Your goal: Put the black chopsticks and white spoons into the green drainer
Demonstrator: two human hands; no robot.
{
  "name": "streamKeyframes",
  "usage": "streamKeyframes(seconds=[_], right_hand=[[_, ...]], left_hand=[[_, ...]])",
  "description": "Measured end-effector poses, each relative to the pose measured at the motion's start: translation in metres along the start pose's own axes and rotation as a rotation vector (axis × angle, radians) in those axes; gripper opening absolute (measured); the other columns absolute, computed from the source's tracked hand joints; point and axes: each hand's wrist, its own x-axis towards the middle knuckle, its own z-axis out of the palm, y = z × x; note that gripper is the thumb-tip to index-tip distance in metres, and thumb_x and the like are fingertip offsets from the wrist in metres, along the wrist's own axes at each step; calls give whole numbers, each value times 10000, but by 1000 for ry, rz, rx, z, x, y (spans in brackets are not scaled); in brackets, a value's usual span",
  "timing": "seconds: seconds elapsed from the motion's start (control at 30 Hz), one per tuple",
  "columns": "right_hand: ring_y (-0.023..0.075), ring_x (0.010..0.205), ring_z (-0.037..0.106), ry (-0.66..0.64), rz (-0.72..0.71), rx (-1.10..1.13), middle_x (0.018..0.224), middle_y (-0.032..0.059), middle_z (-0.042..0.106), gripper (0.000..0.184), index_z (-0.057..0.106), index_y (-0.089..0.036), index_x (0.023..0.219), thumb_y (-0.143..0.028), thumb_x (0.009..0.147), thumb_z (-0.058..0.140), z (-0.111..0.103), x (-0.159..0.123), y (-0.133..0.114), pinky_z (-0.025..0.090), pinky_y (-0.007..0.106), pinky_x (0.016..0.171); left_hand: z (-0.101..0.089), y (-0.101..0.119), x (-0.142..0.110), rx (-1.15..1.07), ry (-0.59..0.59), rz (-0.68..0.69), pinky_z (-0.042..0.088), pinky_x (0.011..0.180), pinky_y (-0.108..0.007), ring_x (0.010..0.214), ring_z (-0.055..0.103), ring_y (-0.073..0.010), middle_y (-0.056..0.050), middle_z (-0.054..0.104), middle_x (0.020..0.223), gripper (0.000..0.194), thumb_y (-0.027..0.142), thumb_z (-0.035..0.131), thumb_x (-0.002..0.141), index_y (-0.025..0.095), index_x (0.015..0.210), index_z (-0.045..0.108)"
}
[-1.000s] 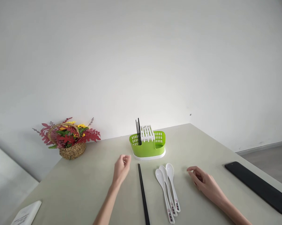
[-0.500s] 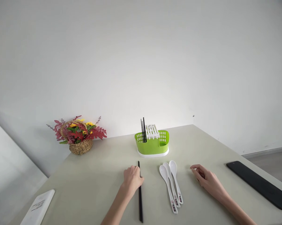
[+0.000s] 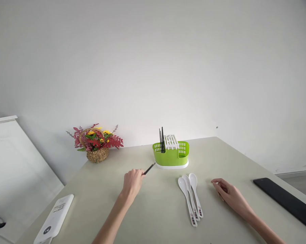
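My left hand (image 3: 133, 183) is closed around black chopsticks (image 3: 149, 168), whose tips stick out to the upper right, short of the green cutlery basket (image 3: 168, 158); the rest is hidden behind the hand. Several black chopsticks (image 3: 162, 140) stand upright in the basket's left compartment, beside its white slotted middle part (image 3: 171, 141). Three white spoons (image 3: 188, 196) lie together on the table, bowls pointing away from me. To their right rests my right hand (image 3: 227, 195), loosely curved with the fingers a little apart and holding nothing.
A wicker basket of artificial flowers (image 3: 98, 154) stands at the back left. A white flat device (image 3: 55, 215) lies at the left front. On the right is a long black case (image 3: 285, 201). The wall (image 3: 153, 67) rises behind the table (image 3: 153, 217).
My left hand has lifted the chopsticks off the table and tilted them toward the basket. The camera view has shifted slightly left. The right hand stays in place beside the spoons.
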Motion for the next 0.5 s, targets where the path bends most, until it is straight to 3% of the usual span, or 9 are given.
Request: streamKeyframes(seconds=[0.07, 0.17, 0.27, 0.33, 0.4, 0.5], right_hand=[[177, 548, 515, -11, 0, 48, 590, -49, 507, 526, 623, -224, 1062, -693, 919, 432, 2, 1, -4, 415, 314, 584], [156, 542, 486, -40, -34, 102, 571, -63, 480, 536, 623, -214, 1090, -693, 931, 444, 9, -2, -28, 397, 300, 576], [156, 607, 535, -134, -119, 177, 652, -29, 564, 503, 624, -210, 1082, -668, 947, 467, 20, -11, -73, 432, 299, 607], [191, 813, 634, -233, -167, 223, 936, 54, 684, 473, 623, -219, 1114, -641, 962, 473, 27, -19, -106, 484, 307, 668], [216, 991, 648, -318, -224, 218, 1134, 88, 686, 446, 624, -233, 1144, -619, 972, 482, 34, -26, -134, 514, 330, 796], [193, 857, 671, -439, -220, 228, 977, 58, 715, 444, 625, -222, 1067, -618, 987, 440, 44, -34, -157, 514, 328, 778]], left_hand=[[-9, 3, 1, -230, 130, 34, 496, 790, -320, 924, 736, -264, -77, 788, 948, 227, 361, 540, 979, 265, 948, 743], [-16, 17, 2, -823, 264, 104, 558, 849, -307, 929, 752, -236, -54, 799, 978, 246, 460, 640, 920, 242, 945, 751], [-11, 41, 2, -1324, 168, 85, 604, 897, -355, 916, 759, -240, -84, 796, 997, 338, 502, 740, 839, 184, 950, 757], [-4, 56, 1, -1559, 82, 16, 610, 938, -396, 912, 763, -242, -106, 792, 1017, 389, 492, 806, 784, 149, 961, 755], [4, 68, 0, -1717, 32, -64, 596, 990, -417, 928, 766, -240, -114, 788, 1039, 416, 466, 853, 746, 136, 980, 754], [13, 78, -2, -1851, 18, -154, 578, 1035, -406, 970, 763, -234, -110, 782, 1072, 414, 431, 876, 735, 141, 1004, 757]])
